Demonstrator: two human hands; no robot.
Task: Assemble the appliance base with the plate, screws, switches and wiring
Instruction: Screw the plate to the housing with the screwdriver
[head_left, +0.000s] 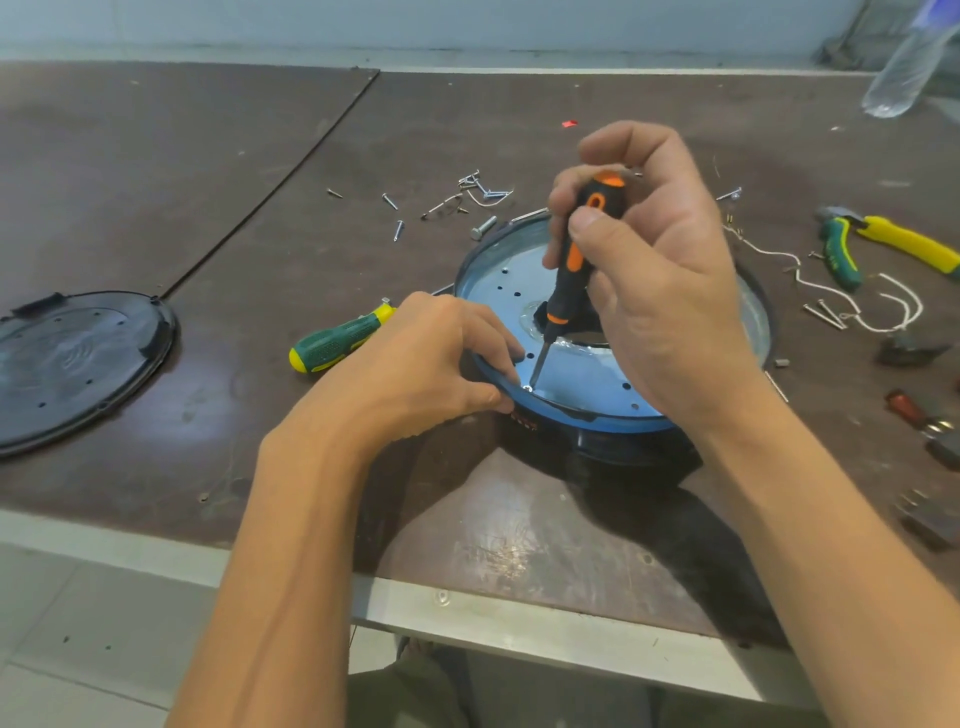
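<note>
Nearest, the left hand is bracing the appliance base on the bench, fingers pressing its near rim, closed on nothing. The right hand is wrapping the black and orange screwdriver, tip seated on a screw at the metal plate edge. The plate appears stiff, thin and slippery; steadying by the rim looks soundest. Beyond, loose screws are lying scattered.

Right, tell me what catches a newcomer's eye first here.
In the middle, the right hand grips an orange-and-black screwdriver, tip on a screw in the shiny round metal plate, while the left hand steadies its rim. A round black plastic cover lies far left.
</note>
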